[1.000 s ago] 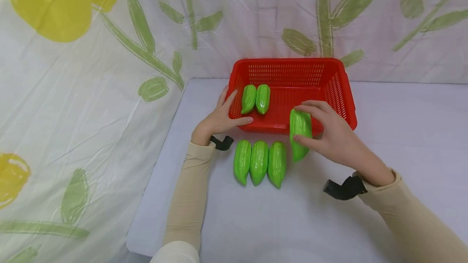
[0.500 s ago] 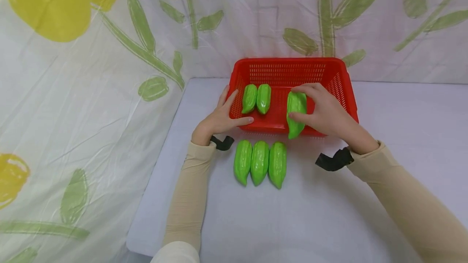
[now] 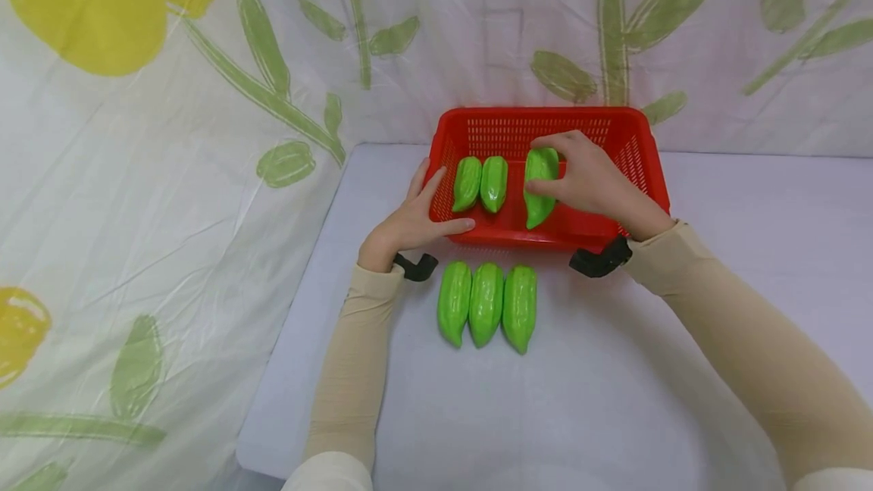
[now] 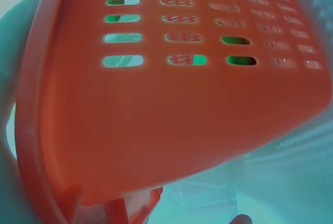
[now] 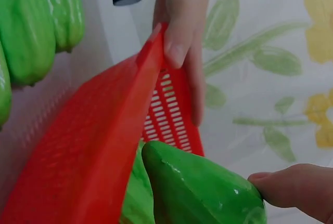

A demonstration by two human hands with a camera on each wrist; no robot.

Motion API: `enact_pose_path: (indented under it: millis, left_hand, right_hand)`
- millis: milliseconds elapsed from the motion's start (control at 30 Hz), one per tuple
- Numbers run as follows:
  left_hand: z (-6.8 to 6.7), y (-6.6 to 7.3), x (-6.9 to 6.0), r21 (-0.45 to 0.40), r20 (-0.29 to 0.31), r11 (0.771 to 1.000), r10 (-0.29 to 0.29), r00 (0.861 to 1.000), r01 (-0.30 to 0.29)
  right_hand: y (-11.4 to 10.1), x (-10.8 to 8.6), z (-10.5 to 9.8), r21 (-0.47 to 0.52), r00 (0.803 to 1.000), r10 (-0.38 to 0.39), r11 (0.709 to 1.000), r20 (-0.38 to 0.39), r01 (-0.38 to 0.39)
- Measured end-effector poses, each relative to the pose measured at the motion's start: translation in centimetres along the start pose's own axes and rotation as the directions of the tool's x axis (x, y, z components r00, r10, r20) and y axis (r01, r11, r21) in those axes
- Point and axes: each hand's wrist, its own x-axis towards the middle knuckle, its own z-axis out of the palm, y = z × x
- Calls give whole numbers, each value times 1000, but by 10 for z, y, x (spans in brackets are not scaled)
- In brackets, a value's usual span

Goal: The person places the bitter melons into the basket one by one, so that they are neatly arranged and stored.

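While I monitor the head view from my remote station, I scan the work from left to right. The left hand (image 3: 412, 222) is spread wide at the near left corner of the red basket (image 3: 546, 114), its thumb lying along the near rim. Its position is unchanged, so I judge that it steadies the basket. Inside, at the left end, two green pieces (image 3: 494, 184) lie side by side, undisturbed. Outside, in front of the near wall, a row of three green pieces (image 3: 486, 304) rests on the tabletop (image 3: 580, 400), also unchanged.

Further right is the item that has moved: the held green piece (image 3: 539, 207) has passed from in front of the basket, over the near rim, to a point right of the pair. A narrow gap separates it from them. I cannot tell whether it touches the basket floor. The right hand (image 3: 592, 176) holds it narrowly between thumb and fingers, and has advanced with it, away from the wearer and leftward. I judge the carry nearly complete; release has not yet occurred.
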Motion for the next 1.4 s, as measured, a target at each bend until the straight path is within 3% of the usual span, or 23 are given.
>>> enact_pose_path:
  millis: [467, 800, 1033, 1400]
  left_hand:
    - [-1, 2, -1, -8, 0, 1000, -8, 1000, 8]
    - [-3, 4, -4, -23, 6, 1000, 0, 1000, 0]
    - [-1, 3, -3, -11, 14, 1000, 10, 1000, -10]
    - [0, 1, -2, -6, -5, 1000, 14, 1000, -14]
  right_hand:
    - [6, 41, 3, -6, 998, 34, 999, 54, -34]
    - [10, 72, 11, 15, 986, 81, 996, 145, -84]
    - [18, 85, 18, -33, 978, 62, 998, 198, -57]
    - [34, 99, 31, -81, 942, 102, 994, 320, -80]
